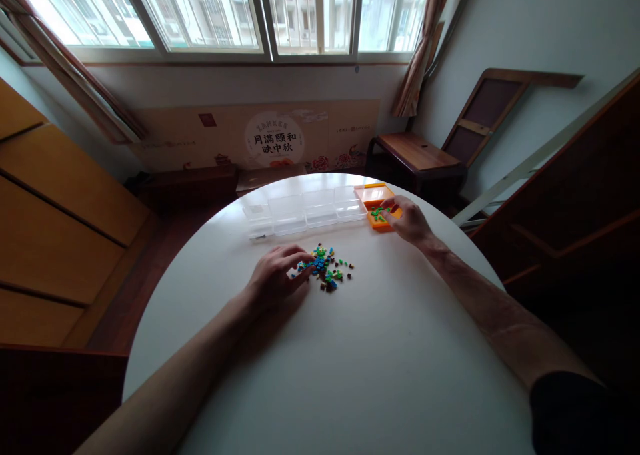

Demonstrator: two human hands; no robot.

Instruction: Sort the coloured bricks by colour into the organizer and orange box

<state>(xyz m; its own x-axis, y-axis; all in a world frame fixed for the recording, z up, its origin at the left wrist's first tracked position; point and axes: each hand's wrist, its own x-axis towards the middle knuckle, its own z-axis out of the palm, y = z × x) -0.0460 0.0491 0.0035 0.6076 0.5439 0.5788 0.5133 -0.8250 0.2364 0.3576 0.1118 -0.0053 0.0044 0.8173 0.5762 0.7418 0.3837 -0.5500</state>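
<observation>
A loose pile of small toy bricks (330, 273) in blue, green, brown and yellow lies mid-table. My left hand (274, 268) reaches its left side, thumb and fingers apart around some blue bricks; no grip on one shows. At the table's far side stands an orange box (381, 226) with its lid raised, small green bricks (377, 213) inside. My right hand (407, 220) hovers at the box's right side, fingertips over the green bricks. Its thumb and index finger look apart, and no brick is visible between them.
A row of clear plastic boxes (287, 218) adjoins the orange box on its left. Everything stands on a round white table (320, 375). Beyond its far edge are a wooden chair (417, 153), a printed cardboard panel (200, 135) and windows.
</observation>
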